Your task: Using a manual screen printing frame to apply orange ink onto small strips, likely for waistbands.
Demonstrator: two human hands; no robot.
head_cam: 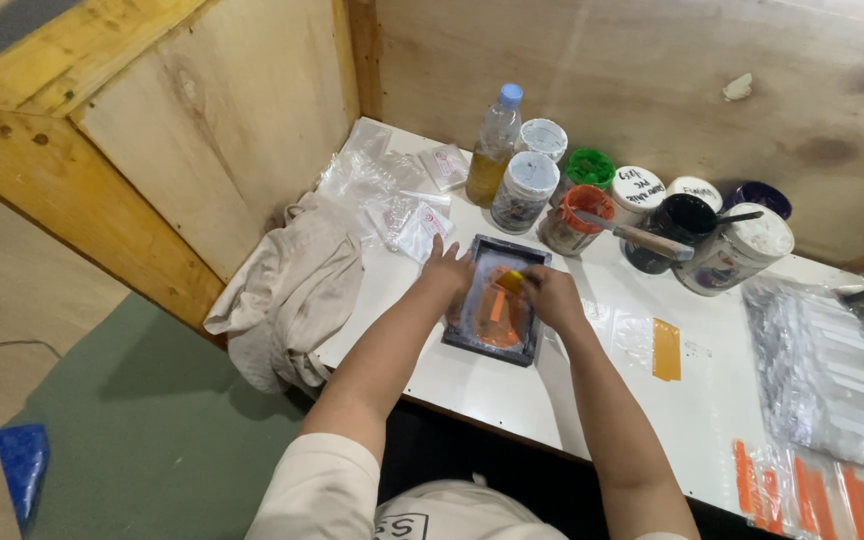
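Observation:
A small dark rectangular frame (529, 254) with orange ink smeared on its mesh lies on the white table (472, 385). My left hand (446, 270) rests flat on the frame's left edge and holds it down. My right hand (550, 295) is over the frame's right side, closed on a small yellow-orange scraper (509, 281) that touches the inked mesh. Both forearms reach in from the bottom of the view.
Several ink jars stand behind the frame, an orange one (577, 220) with a spatula (642, 237) across it, plus a plastic bottle (493, 146). A beige cloth (292, 285) hangs over the left edge. Clear bags (407, 215), an orange strip (666, 350) and packed strips (832, 375) lie around.

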